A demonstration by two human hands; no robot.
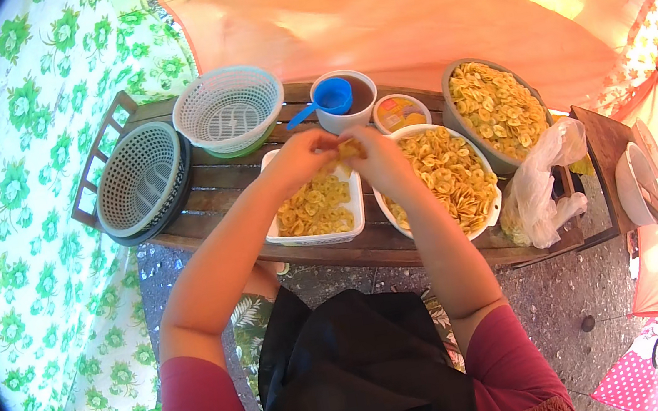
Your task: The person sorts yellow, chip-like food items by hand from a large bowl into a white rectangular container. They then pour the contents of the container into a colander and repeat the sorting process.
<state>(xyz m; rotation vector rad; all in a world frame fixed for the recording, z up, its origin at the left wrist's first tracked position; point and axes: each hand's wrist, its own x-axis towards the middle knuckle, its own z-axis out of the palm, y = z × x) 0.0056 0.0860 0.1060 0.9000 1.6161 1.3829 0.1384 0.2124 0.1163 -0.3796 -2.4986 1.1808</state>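
My left hand [303, 155] and my right hand [375, 157] meet above a white rectangular tub [325, 238] on a slatted wooden table. Fingers of both close on a few yellow banana chips [351, 150] between them. More chips [312, 208] lie in the tub below. Just right of it, beneath my right forearm, stands a white round bowl [496, 211] heaped with banana chips [453, 177]. Behind my hands is a white bucket [367, 96] of brown contents, with a blue handled cup [335, 96] resting in its mouth.
A round lid [400, 111] lies beside the bucket. Farther right are a grey basin [452, 114] full of chips and a clear plastic bag [536, 193]. On the left stand a white plastic basket [227, 110] and a grey basket [142, 177]. The wooden table [216, 179] has a raised rail at its left end.
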